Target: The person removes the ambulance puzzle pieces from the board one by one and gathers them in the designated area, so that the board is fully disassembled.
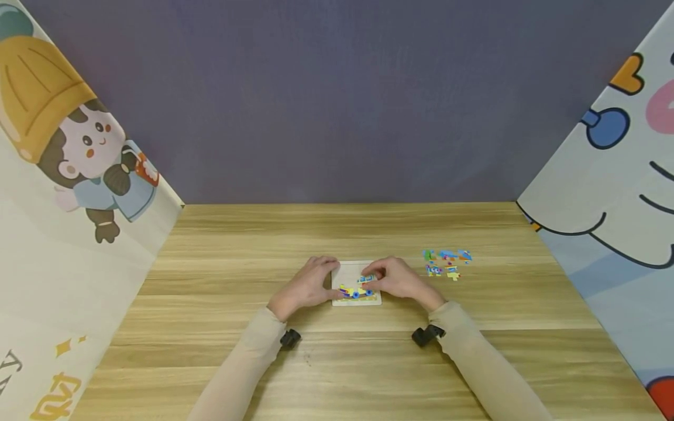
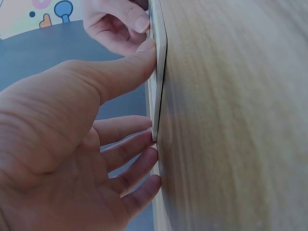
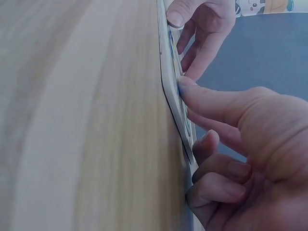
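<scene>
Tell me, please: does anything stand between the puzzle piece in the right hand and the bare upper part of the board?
Nothing visible does. In the head view, the right hand holds the puzzle piece beside that bare part of the board; the left hand is at its left edge.

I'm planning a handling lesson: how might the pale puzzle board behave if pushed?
The puzzle board looks thin but straight-edged, so probably stiff. Lying flat on the table, it would likely slide rather than roll. The colourful pieces on it may shift if jolted.

Room lies beyond the board (image 1: pixel 347 272), left hand (image 1: pixel 309 283) and right hand (image 1: pixel 397 278) flanking it.
</scene>
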`<state>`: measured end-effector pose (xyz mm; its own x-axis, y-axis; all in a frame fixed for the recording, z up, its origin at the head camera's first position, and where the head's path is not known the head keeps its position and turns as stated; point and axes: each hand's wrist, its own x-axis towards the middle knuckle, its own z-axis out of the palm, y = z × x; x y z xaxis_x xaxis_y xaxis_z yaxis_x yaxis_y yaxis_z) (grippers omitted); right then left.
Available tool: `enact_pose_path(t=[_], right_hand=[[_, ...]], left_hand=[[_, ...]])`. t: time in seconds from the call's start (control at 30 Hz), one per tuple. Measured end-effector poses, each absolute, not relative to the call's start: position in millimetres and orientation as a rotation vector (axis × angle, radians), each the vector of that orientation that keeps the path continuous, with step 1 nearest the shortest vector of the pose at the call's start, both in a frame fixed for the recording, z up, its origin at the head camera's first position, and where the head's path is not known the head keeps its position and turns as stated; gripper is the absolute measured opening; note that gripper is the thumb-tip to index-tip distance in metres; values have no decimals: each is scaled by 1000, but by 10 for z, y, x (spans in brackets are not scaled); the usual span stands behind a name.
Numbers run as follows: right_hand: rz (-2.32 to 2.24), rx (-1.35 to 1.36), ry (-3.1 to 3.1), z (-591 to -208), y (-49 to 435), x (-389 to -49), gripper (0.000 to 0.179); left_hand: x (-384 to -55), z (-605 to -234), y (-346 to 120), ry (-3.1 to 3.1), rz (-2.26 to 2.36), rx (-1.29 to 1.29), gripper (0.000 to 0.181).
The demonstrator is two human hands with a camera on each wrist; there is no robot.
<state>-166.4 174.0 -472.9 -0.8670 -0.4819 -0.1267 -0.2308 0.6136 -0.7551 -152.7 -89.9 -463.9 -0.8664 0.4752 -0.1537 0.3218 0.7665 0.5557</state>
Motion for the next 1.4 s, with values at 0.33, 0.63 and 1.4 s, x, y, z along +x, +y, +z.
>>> enact_pose_path(t=[0.33,0.63,1.4], right_hand=[[-1039,-719,2588,-4722,1732,-1635,18],[-997,-675,2626,-4729,1752,-1629,35],[-1110,-671,2510,-4751,1832,-1686,35]], left_hand=[[-1528,-4655,-899,2671,776,608,80],[-1526,-4646,-901,2672,780,611,79],[-1532,-4642,-902,2681,770,615,81]])
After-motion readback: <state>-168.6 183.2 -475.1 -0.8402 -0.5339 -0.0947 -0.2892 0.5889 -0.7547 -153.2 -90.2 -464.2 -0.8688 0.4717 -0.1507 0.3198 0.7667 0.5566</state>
